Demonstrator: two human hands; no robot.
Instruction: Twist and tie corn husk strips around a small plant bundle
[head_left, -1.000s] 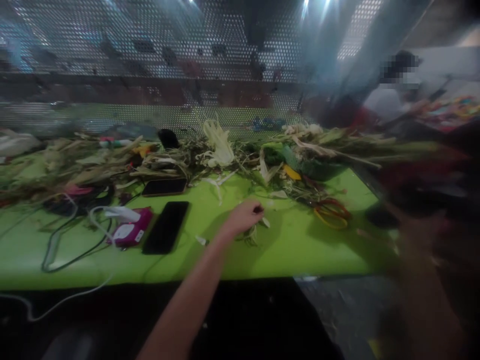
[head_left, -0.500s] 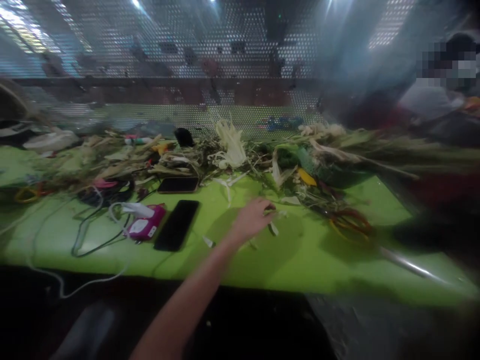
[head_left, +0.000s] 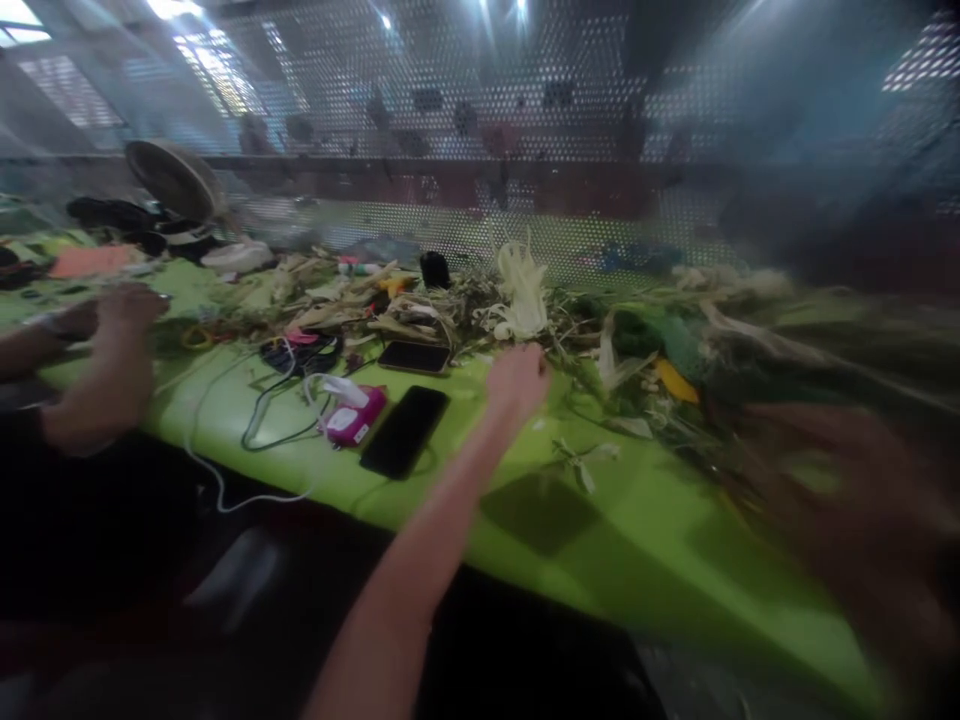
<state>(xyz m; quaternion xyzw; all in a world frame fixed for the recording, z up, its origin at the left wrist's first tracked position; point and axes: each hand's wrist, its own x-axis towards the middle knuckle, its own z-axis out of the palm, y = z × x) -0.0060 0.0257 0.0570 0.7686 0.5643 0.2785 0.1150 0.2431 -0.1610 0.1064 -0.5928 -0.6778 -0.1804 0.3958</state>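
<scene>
The pale husk (head_left: pixel 523 285) is seen far on the desk (head_left: pixel 630 515), just beyond the left hand (head_left: pixel 519 378), whose fingers are curled, any hold hidden; the right hand (head_left: pixel 844 490) is too blurred to tell. Probably light, easily torn, the husk is best pinched low.

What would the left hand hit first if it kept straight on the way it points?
Probably the base of the pale, frilled husk bundle, just beyond the left hand in the picture. Depth is unclear from this one view, so I can't tell the gap.
</scene>
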